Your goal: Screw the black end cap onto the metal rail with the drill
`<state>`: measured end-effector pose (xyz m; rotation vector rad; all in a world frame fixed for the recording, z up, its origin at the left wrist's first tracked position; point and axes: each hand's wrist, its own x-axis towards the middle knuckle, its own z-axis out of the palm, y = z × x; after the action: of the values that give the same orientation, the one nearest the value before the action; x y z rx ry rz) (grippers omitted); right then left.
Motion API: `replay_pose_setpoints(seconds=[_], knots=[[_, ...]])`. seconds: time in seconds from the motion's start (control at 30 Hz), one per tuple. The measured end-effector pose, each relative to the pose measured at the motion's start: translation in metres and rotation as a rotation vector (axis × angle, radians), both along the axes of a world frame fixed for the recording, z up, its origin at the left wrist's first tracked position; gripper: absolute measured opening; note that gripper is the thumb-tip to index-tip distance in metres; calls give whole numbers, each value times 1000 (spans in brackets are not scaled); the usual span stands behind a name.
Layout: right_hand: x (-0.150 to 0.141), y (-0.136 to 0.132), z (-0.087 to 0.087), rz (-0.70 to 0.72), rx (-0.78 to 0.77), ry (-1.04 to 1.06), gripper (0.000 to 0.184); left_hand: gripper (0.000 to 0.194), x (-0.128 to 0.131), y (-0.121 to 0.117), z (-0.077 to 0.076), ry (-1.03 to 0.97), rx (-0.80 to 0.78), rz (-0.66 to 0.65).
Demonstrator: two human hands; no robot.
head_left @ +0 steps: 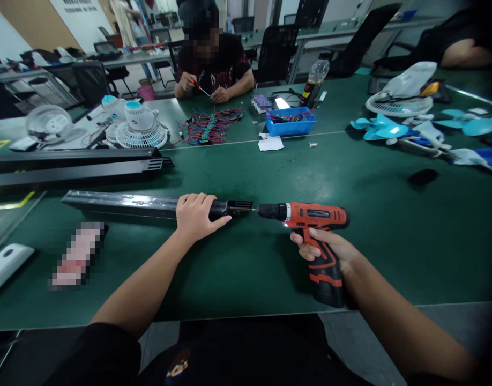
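My left hand [195, 217] is wrapped over the right end of a long black metal bar [121, 205] that lies on the green table. A slotted black end piece [240, 207] sticks out to the right of that hand. In my right hand [328, 246] is an orange and black cordless drill [318, 214], held by its grip and pointing left. Its bit [252, 209] is at the slotted end of the bar; whether it touches a screw there I cannot tell. A small light shines below the drill's chuck [272, 210].
More black metal bars [73, 169] lie behind the held one. A phone [79, 254] and a white object [8, 262] are at left. Beyond are fan parts [139, 126], wired boards [209, 126], a blue bin [291, 123] and blue fan blades [378, 127]. Opposite, a person [214, 59] holds a screwdriver.
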<state>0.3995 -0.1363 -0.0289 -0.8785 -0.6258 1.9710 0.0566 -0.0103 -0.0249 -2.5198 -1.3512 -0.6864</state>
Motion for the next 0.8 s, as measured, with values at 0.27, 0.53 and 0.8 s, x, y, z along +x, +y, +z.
replay_pose_setpoints(seconds=[0.27, 0.53, 0.8], knots=[[-1, 0, 1, -7, 17, -1, 26, 57, 0, -1, 1, 2, -13, 10], [-1, 1, -1, 16, 21, 16, 27, 60, 0, -1, 1, 26, 20, 0], [0, 1, -2, 32, 13, 37, 29, 61, 0, 0, 0, 24, 36, -1]])
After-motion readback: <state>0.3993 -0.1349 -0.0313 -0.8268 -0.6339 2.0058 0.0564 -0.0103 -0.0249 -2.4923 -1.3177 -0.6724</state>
